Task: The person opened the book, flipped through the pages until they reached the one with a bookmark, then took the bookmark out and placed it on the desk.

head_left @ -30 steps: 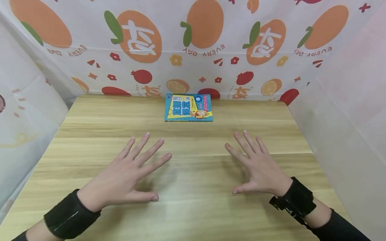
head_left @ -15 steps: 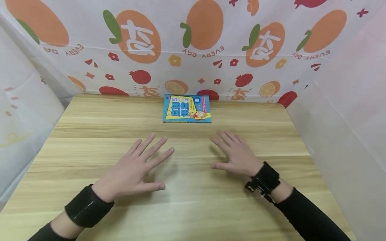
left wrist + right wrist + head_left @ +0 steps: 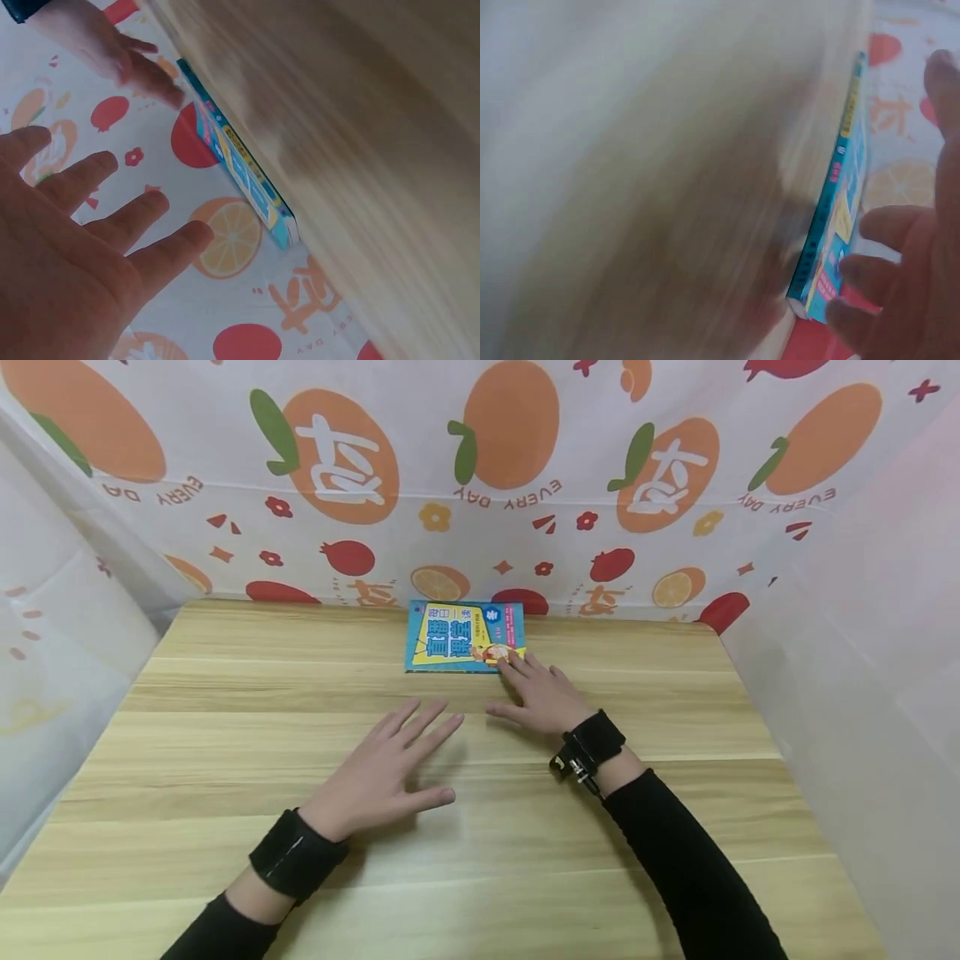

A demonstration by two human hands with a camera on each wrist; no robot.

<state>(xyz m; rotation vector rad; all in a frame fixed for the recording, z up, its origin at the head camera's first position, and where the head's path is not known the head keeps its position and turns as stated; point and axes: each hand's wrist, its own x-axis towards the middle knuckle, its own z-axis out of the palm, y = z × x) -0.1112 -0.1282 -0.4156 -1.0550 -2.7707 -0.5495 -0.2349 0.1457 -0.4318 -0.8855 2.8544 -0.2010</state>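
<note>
A blue book point(image 3: 446, 639) with a yellow and pink cover lies flat at the far edge of the table; its spine faces the person. My right hand point(image 3: 547, 695) reaches over the book's near right corner, fingers spread; whether the fingertips touch the cover I cannot tell. In the right wrist view the fingers point(image 3: 874, 277) are beside the book point(image 3: 826, 217). My left hand point(image 3: 378, 774) hovers over the table nearer the person, fingers spread and holding nothing. From the left wrist, the book point(image 3: 240, 169) appears beyond the left fingertips.
The wooden table point(image 3: 225, 735) stretches under both hands. Behind it hangs a white curtain point(image 3: 510, 527) printed with oranges and red fruit. Pale sheets close off the left and right sides. Each wrist wears a black band.
My right hand has moved forward and left, from above the table's right side to the book's corner. The left hand has shifted rightward. The book stays in place.
</note>
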